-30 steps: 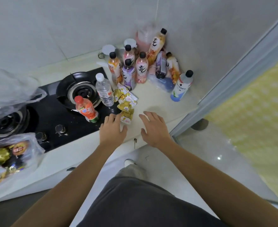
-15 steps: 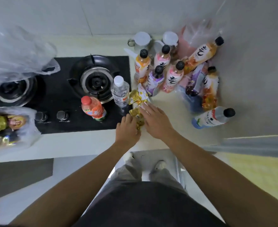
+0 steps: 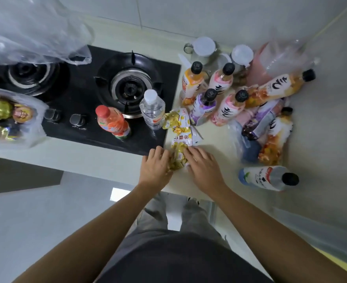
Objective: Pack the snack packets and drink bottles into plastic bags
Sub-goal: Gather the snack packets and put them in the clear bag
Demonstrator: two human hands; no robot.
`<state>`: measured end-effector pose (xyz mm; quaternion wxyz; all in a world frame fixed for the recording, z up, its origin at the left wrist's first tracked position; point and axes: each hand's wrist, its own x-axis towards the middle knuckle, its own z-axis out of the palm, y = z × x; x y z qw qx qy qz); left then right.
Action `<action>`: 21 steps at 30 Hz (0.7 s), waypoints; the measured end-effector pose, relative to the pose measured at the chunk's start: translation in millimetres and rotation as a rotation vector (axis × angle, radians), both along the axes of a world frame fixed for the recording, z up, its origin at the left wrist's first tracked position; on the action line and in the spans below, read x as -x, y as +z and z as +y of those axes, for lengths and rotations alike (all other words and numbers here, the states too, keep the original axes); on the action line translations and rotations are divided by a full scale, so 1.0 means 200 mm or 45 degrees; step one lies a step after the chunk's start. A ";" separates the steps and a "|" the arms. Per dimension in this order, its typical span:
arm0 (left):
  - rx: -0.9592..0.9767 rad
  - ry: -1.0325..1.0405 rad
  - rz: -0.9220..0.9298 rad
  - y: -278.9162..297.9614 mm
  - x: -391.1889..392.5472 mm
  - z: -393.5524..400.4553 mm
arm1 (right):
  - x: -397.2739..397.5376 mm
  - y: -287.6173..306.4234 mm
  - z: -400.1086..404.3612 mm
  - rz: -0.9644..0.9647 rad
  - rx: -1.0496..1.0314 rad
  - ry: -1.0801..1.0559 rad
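both hands (image 3: 156, 167) (image 3: 204, 167) flank snack packets (image 3: 178, 139) nr counter (image 3: 115, 160) front edge.

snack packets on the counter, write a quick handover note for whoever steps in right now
Left hand and right hand: both on the near end of the yellow snack packets, one at each side; grip unclear.
Bottles: unpacked in the counter corner, most upright. Red-capped bottle and water bottle stand on the stove.
Done: one filled bag far left.
Left: bag these packets and all bottles; an empty plastic bag lies over the left burner.
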<state>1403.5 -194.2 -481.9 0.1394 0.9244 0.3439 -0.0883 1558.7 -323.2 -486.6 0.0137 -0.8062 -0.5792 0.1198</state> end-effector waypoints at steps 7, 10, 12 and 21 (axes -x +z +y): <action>-0.027 -0.034 0.016 -0.03 -0.04 -0.08 | -0.05 -0.05 -0.14 0.098 -0.110 -0.327; -0.056 -0.010 0.027 -0.03 -0.05 -0.10 | -0.05 -0.04 -0.09 0.117 -0.086 -0.349; -0.067 0.011 0.030 -0.04 -0.04 -0.12 | -0.04 -0.01 -0.05 0.127 -0.037 -0.352; 0.004 0.216 -0.035 0.04 0.09 -0.22 | -0.02 0.04 -0.03 0.078 0.087 -0.223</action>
